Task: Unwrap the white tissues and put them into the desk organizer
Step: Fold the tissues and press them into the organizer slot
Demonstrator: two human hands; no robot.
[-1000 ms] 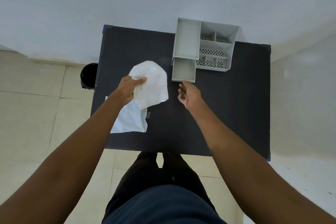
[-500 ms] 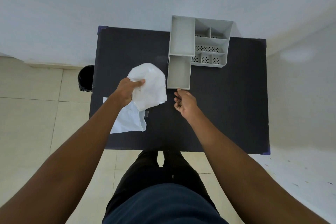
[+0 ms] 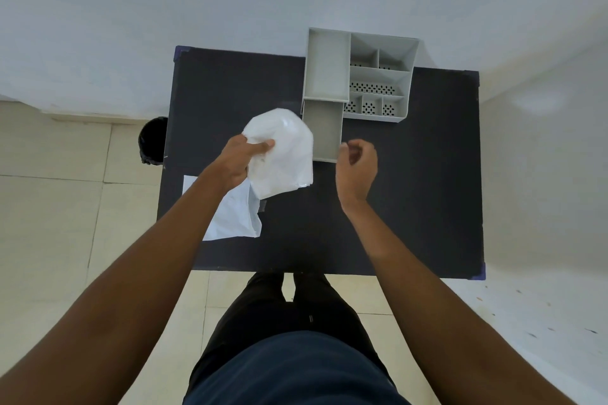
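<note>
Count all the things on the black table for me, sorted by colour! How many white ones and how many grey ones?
White: 2, the crinkly white tissue bundle held in the left hand, and the flat white plastic wrapper lying on the table.
Grey: 1, the grey plastic desk organizer with its drawer pulled out.
Total: 3.

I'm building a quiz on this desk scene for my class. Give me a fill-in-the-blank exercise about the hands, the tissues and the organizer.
1. The white tissues are held by the ____ hand.
2. The right hand holds ____.
3. The grey desk organizer has its drawer pulled ____.
4. On the floor left of the table stands a ____ bin.

Missing words: left; nothing; open; black
</note>
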